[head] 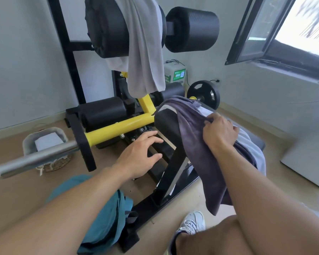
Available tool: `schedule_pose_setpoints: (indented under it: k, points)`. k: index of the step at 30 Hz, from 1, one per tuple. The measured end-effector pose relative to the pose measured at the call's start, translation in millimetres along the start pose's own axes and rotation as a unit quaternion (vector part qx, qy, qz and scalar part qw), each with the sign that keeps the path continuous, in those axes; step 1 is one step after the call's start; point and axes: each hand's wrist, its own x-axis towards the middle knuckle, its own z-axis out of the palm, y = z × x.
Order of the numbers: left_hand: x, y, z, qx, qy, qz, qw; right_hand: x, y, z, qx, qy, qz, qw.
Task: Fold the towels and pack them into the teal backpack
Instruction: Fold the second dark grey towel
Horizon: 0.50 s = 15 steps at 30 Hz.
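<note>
gripping a bunched fold of cloth, the fingers (213, 118) of the right hand (219, 133) are curled down into a dark purple-grey towel (195, 144) that drapes over the padded end of a black exercise bench (166, 124). the left hand (140, 153) hovers just beside that pad with its fingers spread apart and straight, holding nothing.

the dark towel hangs in a long soft sheet from the bench top down past the person's right forearm, its lower corner dangling free near a white sneaker (192, 224). under it lies a paler lavender towel (254, 148), partly covered. a third, light grey towel (144, 48) is slung over a big black foam roller (107, 28) higher up on the machine. the teal backpack (101, 218) lies slumped on the floor by the person's left leg, well apart from all three towels; whether it is unzipped cannot be told.

the cloth looks like plush terry or microfibre: light, limp, matte, not slippery, nothing to break. it would likely sag and twist if lifted from the middle, so taking two corners of one short edge seems the better hold for a clean fold.

around this: a glossy yellow steel frame (118, 126), a bare metal bar (35, 159), a woven basket (46, 144), a weight plate (203, 93).
</note>
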Motion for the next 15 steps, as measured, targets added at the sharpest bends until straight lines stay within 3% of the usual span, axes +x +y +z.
schedule_pose_setpoints:
  k: [3,5,9,11,15]
  points:
    - [0,-1,-3,-0.001,0.020,0.008,1.000,-7,-15,-9,0.112,0.085,0.002,0.990]
    - [-1,2,-7,0.003,0.056,0.011,0.998,-16,-28,-21,0.223,0.158,-0.016,0.962]
    - [-2,10,-25,-0.078,0.166,0.044,0.982,-44,-61,-50,0.396,0.196,-0.182,0.878]
    - [-5,15,-39,-0.127,0.197,0.073,0.969,-55,-72,-59,0.414,0.137,-0.251,0.864]
    - [-16,20,-63,-0.143,0.188,0.094,0.967,-66,-82,-63,0.460,-0.125,-0.326,0.816]
